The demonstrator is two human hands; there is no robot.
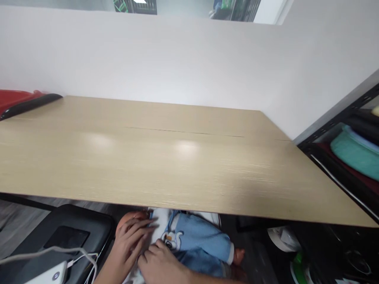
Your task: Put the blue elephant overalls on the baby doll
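Below the near table edge lies a baby doll (195,236) in a white top and blue overalls with a small animal patch on the front. Its head (130,217) is at the left, mostly covered, and one foot (238,256) shows at the right. My left hand (133,238) lies over the doll's head and upper chest, fingers stretched out. Close beside it, my right hand (161,262) rests on the front of the clothing with curled fingers, closed on the fabric. My fingertips on that side are partly hidden.
A wooden tabletop (166,165) spans the view before a white wall (177,63). At left are a black stool (89,221), a dark phone (67,238) and a white power bank (50,275) with cables. A shelf with folded teal cloth (355,152) stands right.
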